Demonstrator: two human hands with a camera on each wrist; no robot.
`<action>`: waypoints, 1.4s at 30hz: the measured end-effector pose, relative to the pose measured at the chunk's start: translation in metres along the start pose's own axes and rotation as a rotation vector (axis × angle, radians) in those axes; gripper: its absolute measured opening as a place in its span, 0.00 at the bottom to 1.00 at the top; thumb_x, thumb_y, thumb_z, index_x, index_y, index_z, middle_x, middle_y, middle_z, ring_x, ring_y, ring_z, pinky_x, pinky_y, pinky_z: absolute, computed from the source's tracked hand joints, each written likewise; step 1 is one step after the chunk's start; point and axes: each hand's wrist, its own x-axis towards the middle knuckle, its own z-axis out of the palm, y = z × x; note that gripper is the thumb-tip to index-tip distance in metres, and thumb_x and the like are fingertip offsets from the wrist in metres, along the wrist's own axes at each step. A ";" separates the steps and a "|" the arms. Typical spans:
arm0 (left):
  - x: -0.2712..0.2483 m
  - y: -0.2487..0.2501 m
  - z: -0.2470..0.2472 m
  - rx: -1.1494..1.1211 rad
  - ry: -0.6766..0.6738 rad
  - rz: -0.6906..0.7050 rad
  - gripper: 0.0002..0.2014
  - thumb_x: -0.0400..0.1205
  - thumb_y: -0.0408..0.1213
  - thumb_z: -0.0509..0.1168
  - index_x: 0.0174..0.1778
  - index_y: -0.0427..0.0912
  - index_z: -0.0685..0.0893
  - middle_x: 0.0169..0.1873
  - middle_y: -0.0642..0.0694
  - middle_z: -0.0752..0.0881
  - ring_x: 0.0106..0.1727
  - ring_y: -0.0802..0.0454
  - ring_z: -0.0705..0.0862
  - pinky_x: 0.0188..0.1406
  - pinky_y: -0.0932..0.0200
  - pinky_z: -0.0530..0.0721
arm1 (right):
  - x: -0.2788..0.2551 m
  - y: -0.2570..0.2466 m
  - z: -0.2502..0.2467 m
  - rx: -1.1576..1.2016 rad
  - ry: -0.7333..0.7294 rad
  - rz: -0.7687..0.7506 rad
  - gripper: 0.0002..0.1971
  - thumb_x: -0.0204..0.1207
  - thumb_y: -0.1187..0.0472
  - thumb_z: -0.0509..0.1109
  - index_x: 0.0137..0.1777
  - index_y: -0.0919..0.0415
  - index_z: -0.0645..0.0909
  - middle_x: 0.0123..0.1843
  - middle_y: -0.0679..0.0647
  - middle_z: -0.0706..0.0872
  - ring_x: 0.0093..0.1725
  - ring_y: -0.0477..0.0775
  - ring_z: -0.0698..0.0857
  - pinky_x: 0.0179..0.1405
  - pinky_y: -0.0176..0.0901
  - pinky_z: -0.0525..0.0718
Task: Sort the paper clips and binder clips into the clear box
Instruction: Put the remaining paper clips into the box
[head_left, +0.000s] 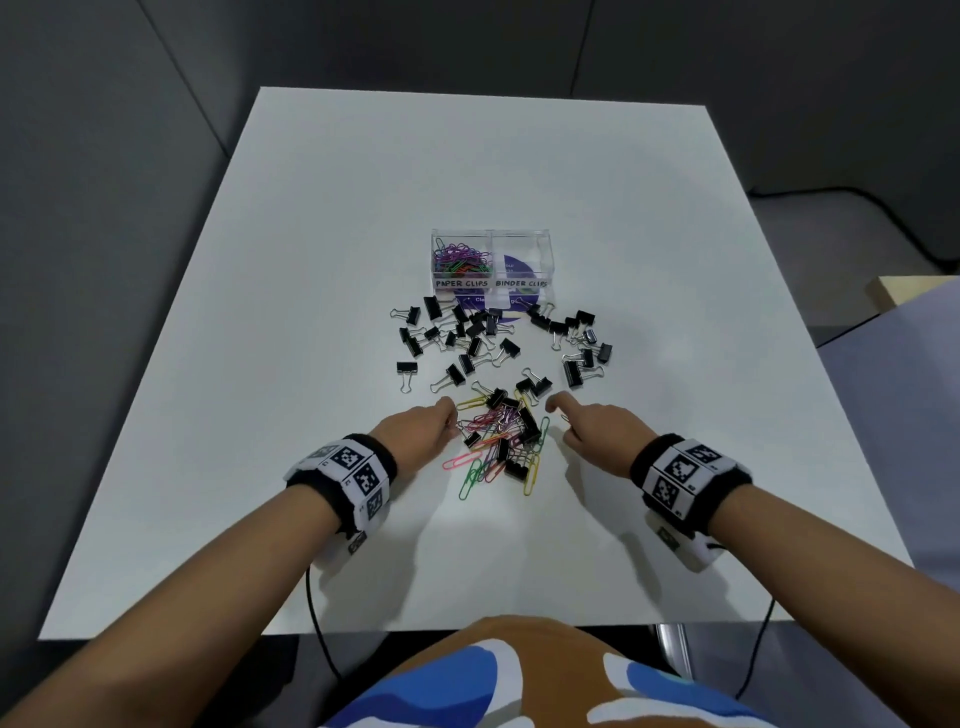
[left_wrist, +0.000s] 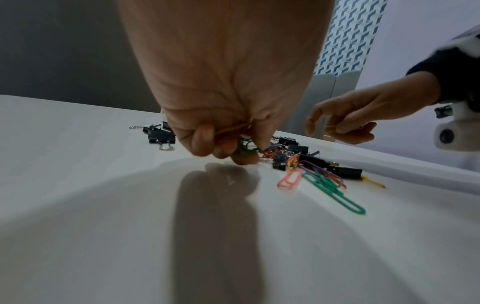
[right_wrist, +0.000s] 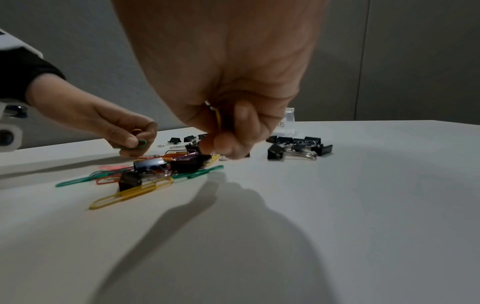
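A clear two-compartment box (head_left: 491, 260) stands mid-table; its left side, labelled PAPER CLIPS, holds coloured paper clips (head_left: 462, 257), and the BINDER CLIPS side has no clips in it. Black binder clips (head_left: 467, 343) lie scattered in front of it. A mixed pile of coloured paper clips (head_left: 498, 441) and binder clips sits between my hands. My left hand (head_left: 434, 423) pinches green and orange paper clips (left_wrist: 246, 147) at the pile's left edge. My right hand (head_left: 587, 426), at the pile's right edge, grips yellow paper clips (right_wrist: 218, 117) in curled fingers.
The white table (head_left: 311, 260) ends close to my body at the front edge. A second group of binder clips (head_left: 582, 345) lies right of the box. A dark cable (head_left: 831, 208) runs across the floor beyond the table's right side.
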 end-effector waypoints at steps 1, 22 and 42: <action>0.000 0.000 0.000 -0.004 -0.005 -0.002 0.06 0.87 0.37 0.50 0.57 0.43 0.68 0.38 0.45 0.78 0.39 0.46 0.74 0.38 0.56 0.69 | 0.002 -0.003 -0.001 0.007 -0.004 -0.013 0.16 0.83 0.64 0.51 0.69 0.59 0.66 0.42 0.57 0.81 0.39 0.57 0.75 0.35 0.44 0.69; 0.032 0.047 -0.004 0.279 0.007 0.084 0.13 0.85 0.43 0.56 0.56 0.41 0.80 0.52 0.42 0.87 0.54 0.42 0.84 0.50 0.54 0.79 | 0.026 -0.004 0.010 -0.118 0.164 -0.001 0.14 0.80 0.55 0.56 0.58 0.63 0.73 0.50 0.57 0.85 0.44 0.61 0.85 0.38 0.47 0.78; 0.000 0.019 0.007 0.418 -0.013 0.159 0.21 0.79 0.56 0.63 0.56 0.40 0.77 0.50 0.44 0.87 0.52 0.42 0.84 0.44 0.56 0.77 | 0.032 0.001 0.003 -0.249 0.014 -0.194 0.21 0.78 0.56 0.66 0.70 0.57 0.68 0.64 0.56 0.79 0.52 0.60 0.85 0.44 0.47 0.81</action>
